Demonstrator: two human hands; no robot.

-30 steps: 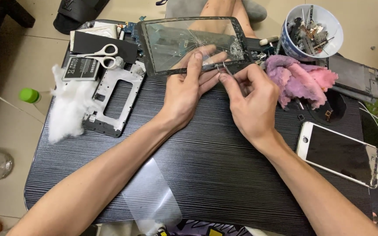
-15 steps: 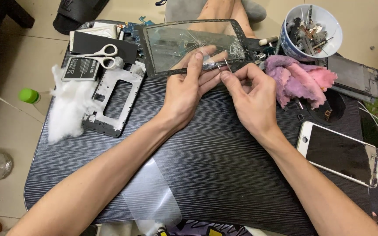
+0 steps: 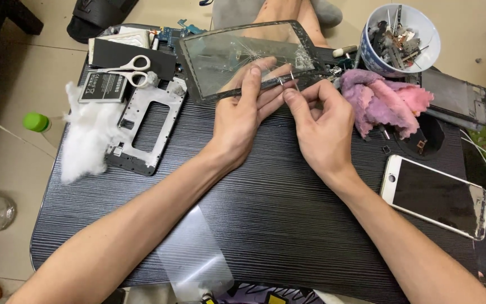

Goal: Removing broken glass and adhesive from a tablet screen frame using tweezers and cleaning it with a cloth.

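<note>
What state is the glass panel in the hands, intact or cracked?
Cracked. The glass panel shows a web of cracks spreading near its right middle; the left hand holds its lower edge, and the right hand pinches there too.

On the dark striped table [image 3: 277,225], the cracked glass tablet panel [image 3: 243,53] lies behind both hands; white cotton wad [image 3: 85,138] left, white smartphone [image 3: 434,197] right.

We are seeing white-handled scissors [image 3: 133,66] lying at the far left of the black table [image 3: 288,225], on a dark flat battery [image 3: 103,85]. Just near of them a grey phone frame [image 3: 144,126] is sitting beside a white cotton wad [image 3: 85,143]. At the far right a white cup [image 3: 403,36] is holding small metal parts, a pink cloth [image 3: 383,98] is lying near it, and a white phone [image 3: 434,196] is resting face up. A clear film [image 3: 192,253] is lying at the near edge.
</note>
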